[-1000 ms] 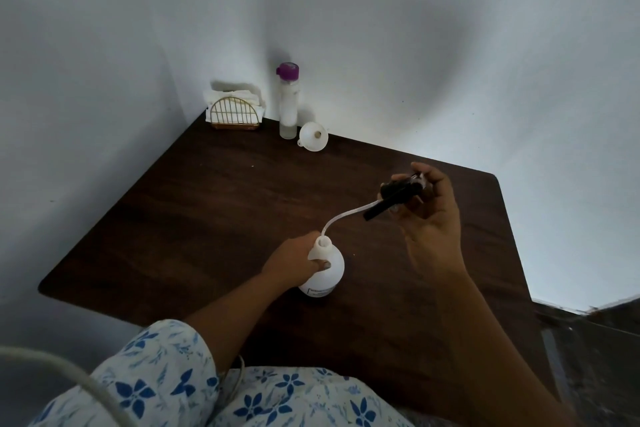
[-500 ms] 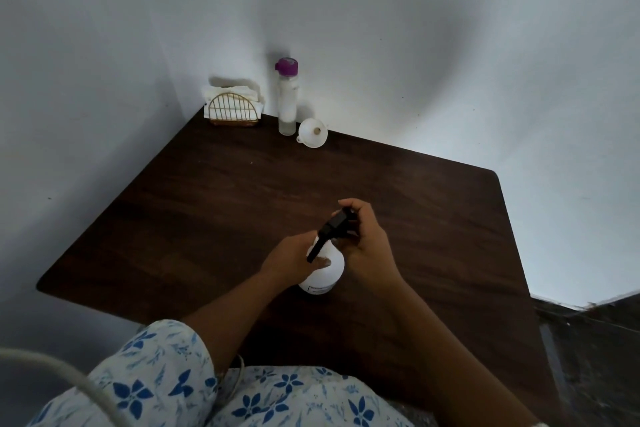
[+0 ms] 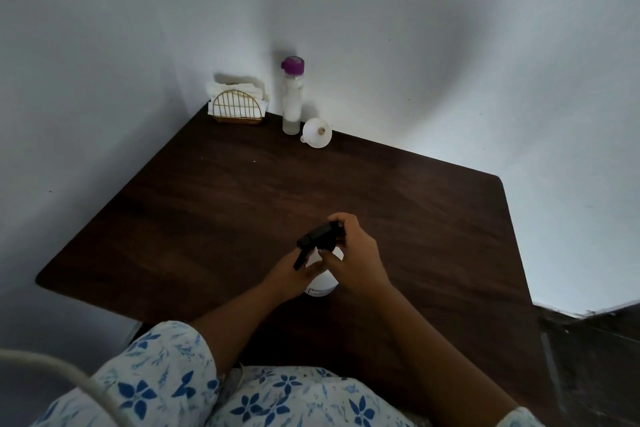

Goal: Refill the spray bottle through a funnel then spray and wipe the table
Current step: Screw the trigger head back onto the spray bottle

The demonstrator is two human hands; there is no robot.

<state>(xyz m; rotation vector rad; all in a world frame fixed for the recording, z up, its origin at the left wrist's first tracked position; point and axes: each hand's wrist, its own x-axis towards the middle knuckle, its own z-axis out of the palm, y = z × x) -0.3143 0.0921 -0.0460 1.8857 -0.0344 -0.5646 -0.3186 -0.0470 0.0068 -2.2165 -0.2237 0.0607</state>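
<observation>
A round white spray bottle [image 3: 322, 284] stands on the dark wooden table [image 3: 214, 204] near its front edge. My left hand [image 3: 291, 276] grips the bottle's body from the left. My right hand [image 3: 353, 253] is closed on the black spray head [image 3: 317, 237], which sits on top of the bottle's neck; its trigger points down to the left. A white funnel [image 3: 317, 132] lies on its side at the table's far edge. Beside it stands a tall clear bottle with a purple cap [image 3: 292, 95].
A gold wire napkin holder [image 3: 237, 107] with white napkins sits in the far left corner against the wall. White walls close in the table's far and left sides. A dark floor [image 3: 588, 357] shows at the right. My floral sleeve is at the bottom.
My right hand brought the spray head with its white tube down from the raised position onto the bottle's neck. The tube is now hidden inside. The left hand stayed on the bottle.
</observation>
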